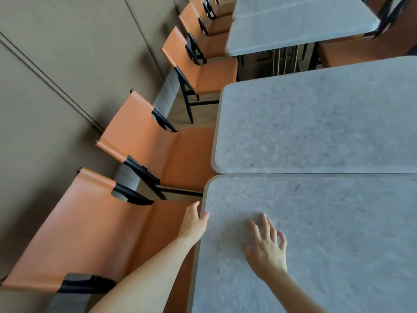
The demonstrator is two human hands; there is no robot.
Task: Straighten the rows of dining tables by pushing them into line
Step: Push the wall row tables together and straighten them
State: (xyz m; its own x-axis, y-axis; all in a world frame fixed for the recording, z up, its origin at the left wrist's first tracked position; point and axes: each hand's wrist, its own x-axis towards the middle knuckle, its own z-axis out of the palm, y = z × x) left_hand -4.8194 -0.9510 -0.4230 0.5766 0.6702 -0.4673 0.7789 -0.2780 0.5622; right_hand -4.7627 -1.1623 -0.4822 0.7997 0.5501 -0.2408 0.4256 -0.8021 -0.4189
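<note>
The near table [327, 245], grey and stone-patterned, fills the lower right; its long axis runs left to right across the view, its short left end facing the orange chairs [144, 154]. The second table [316, 123] lies just beyond it, long edges meeting along a thin seam, but its left end sits a little further right, so the two ends are out of line. A third table [293, 26] stands well apart, further up the row. The chairs line a beige wall [56, 75] on the left. The left hand [194, 222] clasps the near table's left end, thumb on top, fingers hidden below the edge. The right hand [266, 245] rests on the top, fingers spread, holding nothing.
</note>
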